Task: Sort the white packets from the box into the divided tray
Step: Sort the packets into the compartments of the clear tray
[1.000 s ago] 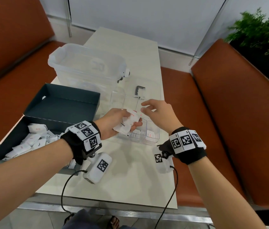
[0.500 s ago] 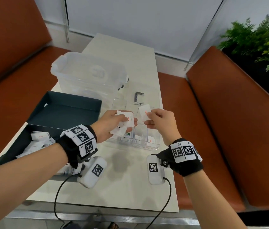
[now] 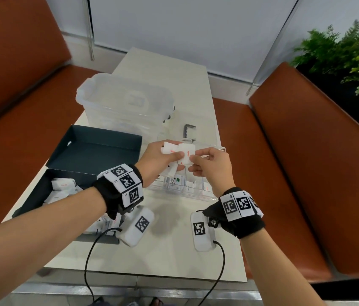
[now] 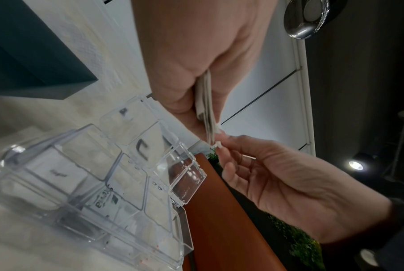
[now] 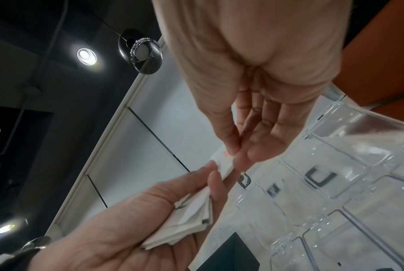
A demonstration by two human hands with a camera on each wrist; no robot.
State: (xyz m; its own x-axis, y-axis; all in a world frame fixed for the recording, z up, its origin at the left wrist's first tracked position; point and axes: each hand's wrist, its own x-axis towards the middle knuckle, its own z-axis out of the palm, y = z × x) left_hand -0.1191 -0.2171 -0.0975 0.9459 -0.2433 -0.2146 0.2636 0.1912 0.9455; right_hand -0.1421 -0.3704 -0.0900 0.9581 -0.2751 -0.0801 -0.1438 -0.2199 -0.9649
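Head view is showing both hands meeting above the tray (image 3: 212, 196), which is lying on the surface directly beneath them, its cells running left to right across the near edge. The left hand (image 3: 159, 161) is clutching a small stack of packets (image 3: 169, 150), fingers curled round it, and the right hand (image 3: 210, 165) is pinching the edge of the top packet (image 3: 186, 156) between thumb and forefinger. That packet is sitting to the left of the right hand, its long axis roughly upright in this view, so the right hand is the one placed to draw it off. The tray cells are lying just below and toward the person from it, some already holding packets. The box (image 3: 33, 203) with more packets is sitting well to the left. The right wrist is bending inward, its other fingers loosely spread.
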